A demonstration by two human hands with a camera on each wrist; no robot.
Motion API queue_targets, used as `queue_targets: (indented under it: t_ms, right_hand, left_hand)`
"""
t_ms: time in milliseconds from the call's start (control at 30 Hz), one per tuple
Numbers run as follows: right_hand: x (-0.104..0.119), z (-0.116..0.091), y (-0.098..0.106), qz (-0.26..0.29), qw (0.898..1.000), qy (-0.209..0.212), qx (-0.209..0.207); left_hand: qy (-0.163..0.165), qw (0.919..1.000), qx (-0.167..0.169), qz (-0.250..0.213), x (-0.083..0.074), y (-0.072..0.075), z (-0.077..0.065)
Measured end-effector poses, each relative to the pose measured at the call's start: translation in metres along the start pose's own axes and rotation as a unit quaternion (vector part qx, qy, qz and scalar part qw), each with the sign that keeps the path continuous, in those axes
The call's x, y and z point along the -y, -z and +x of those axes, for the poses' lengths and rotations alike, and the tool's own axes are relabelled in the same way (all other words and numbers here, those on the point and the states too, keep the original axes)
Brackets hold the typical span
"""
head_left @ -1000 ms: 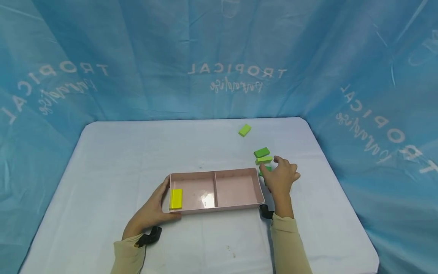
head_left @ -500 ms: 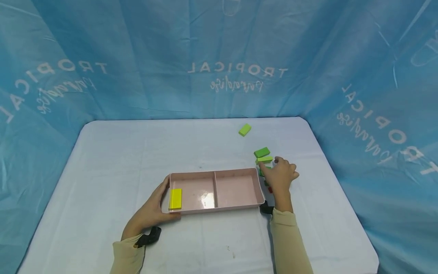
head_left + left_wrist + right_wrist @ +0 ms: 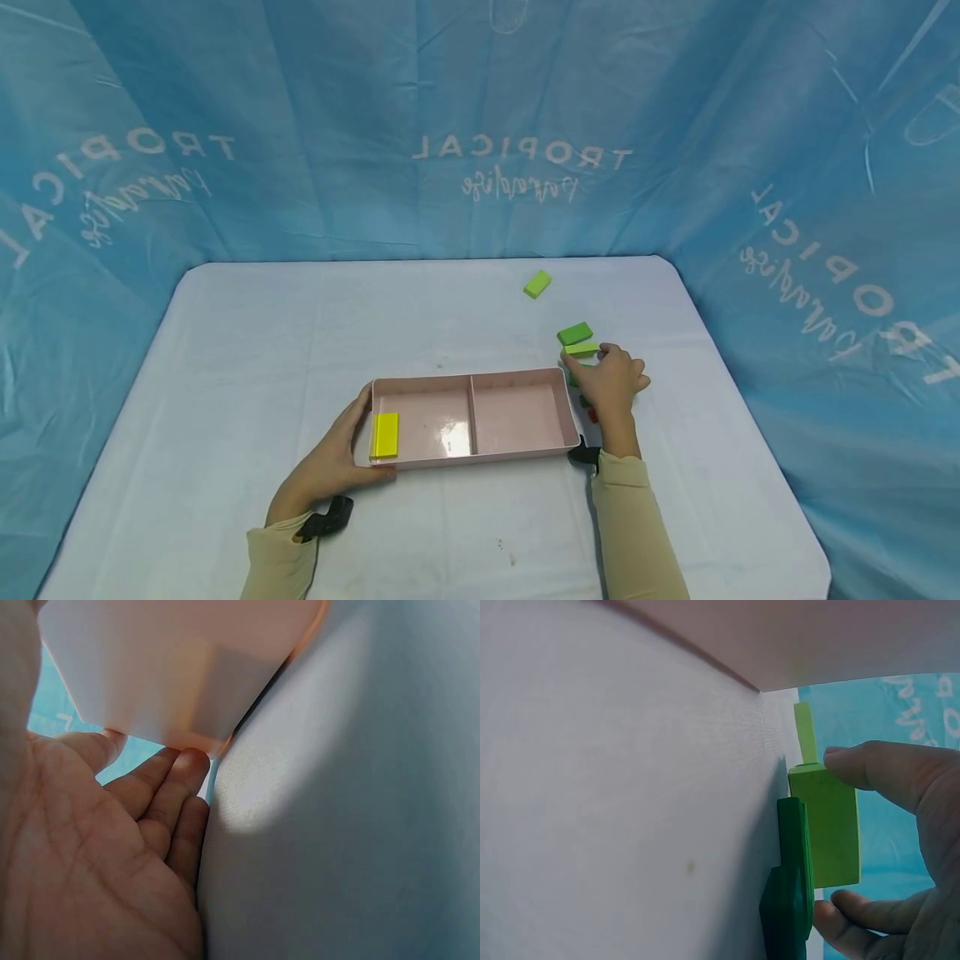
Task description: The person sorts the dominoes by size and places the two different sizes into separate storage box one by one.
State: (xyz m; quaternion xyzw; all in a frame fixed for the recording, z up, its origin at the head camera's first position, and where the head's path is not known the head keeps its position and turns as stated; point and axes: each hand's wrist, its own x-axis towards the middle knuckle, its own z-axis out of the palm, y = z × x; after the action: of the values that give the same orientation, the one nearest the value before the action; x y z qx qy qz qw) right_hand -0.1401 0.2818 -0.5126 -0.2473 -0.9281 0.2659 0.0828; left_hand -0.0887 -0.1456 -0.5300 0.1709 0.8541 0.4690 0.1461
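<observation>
A pale pink two-compartment box (image 3: 525, 412) lies on the white table, a yellow block (image 3: 386, 435) standing at the left end of its left compartment. My left hand (image 3: 330, 467) holds that end, thumb along the front wall and fingers at the back corner. Just past the box's right end, my right hand (image 3: 611, 392) pinches a light green block (image 3: 581, 350) by its two ends between thumb and fingers. In the right wrist view, darker green blocks (image 3: 793, 885) lie close beside it. A red piece (image 3: 593, 416) is mostly hidden by the right hand.
Behind the pinched block is a green block (image 3: 575, 333). Another light green block (image 3: 537, 284) lies alone near the table's back edge. A blue printed curtain (image 3: 480, 208) hangs around the table's back and sides.
My right hand has shifted slightly left, and its thumb and fingers have closed onto the ends of the light green block. The left hand and the box have stayed put.
</observation>
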Motion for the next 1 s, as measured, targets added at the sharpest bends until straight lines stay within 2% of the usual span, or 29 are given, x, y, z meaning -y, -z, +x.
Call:
queue_targets:
  t_ms: [467,733,1000]
  right_hand:
    - [0.000,0.003,0.002,0.021,1.000,0.008,-0.007]
    - [0.002,-0.003,0.007,0.026,0.998,0.037,-0.038]
    - [0.004,-0.019,0.021,0.071,0.993,0.046,-0.085]
  left_hand:
    - [-0.002,1.0000,-0.002,-0.004,0.001,-0.002,0.000]
    - [0.001,1.0000,-0.002,-0.003,0.002,-0.003,0.001]
    - [0.003,1.0000,-0.001,0.002,0.004,-0.001,0.000]
